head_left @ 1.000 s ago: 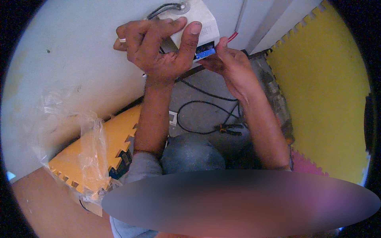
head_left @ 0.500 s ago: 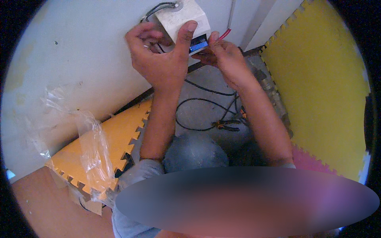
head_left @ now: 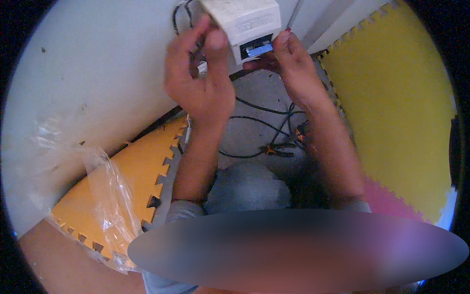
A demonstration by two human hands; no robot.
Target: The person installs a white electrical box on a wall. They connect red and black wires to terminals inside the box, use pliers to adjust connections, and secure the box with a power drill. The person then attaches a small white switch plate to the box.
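Observation:
A white box (head_left: 249,17) with a dark window and a blue part (head_left: 259,50) in it is at the wall, at the top of the view. To its left is my left hand (head_left: 203,78), slightly blurred, with thumb and fingers apart beside the box's edge. Black wires (head_left: 177,17) run behind those fingers. My right hand (head_left: 293,63) grips the lower right corner of the box, thumb at the window's edge and fingers underneath. A bit of red wire (head_left: 289,29) shows just above that thumb.
Black cable (head_left: 259,117) loops over the grey floor below, with orange-and-black pliers (head_left: 276,149) beside it. An orange foam mat (head_left: 142,171) and clear plastic film (head_left: 105,191) lie at the left. A yellow mat (head_left: 401,98) stands at the right, near a pink one (head_left: 391,198).
My left thumb has come off the box's front, and the hand has opened slightly. The box appears larger and farther right. My right thumb now covers most of the red wire.

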